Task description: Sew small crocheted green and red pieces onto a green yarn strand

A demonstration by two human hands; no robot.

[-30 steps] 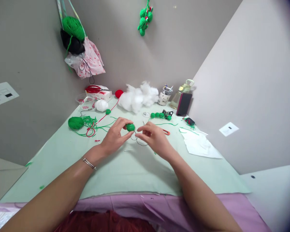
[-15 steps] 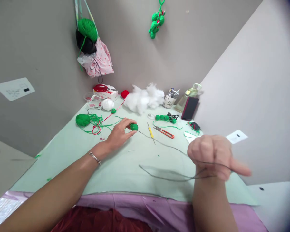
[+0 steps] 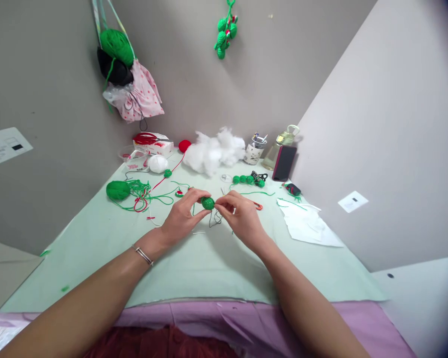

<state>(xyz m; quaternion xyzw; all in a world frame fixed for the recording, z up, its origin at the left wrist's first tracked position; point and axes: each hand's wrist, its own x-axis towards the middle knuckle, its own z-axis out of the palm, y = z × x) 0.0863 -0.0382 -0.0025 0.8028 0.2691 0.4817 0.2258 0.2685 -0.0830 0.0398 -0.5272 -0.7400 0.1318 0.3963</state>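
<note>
A small green crocheted ball (image 3: 208, 203) is gripped between the thumb and fingers of my left hand (image 3: 184, 214). My right hand (image 3: 242, 214) is closed in a pinch against the ball's right side. What sits between its fingertips is too small to make out. Loops of dark thread (image 3: 217, 217) hang beneath the ball, between the two hands. Behind my right hand, the orange handle of the thread snips (image 3: 259, 206) peeks out, with the rest hidden. A small green and red crocheted piece (image 3: 179, 193) lies just beyond my left hand.
White stuffing (image 3: 212, 151) is heaped at the back. Green yarn (image 3: 118, 190) lies left with tangled strands. A row of green crocheted balls (image 3: 249, 180), a pen cup (image 3: 254, 150), a bottle (image 3: 280, 149) and a phone (image 3: 284, 163) stand or lie right, with white paper (image 3: 306, 223) nearer.
My right hand has come in from the near right to the green ball. The dark thread, formerly stretched out to it, now hangs loose in loops. The view has shifted slightly right.
</note>
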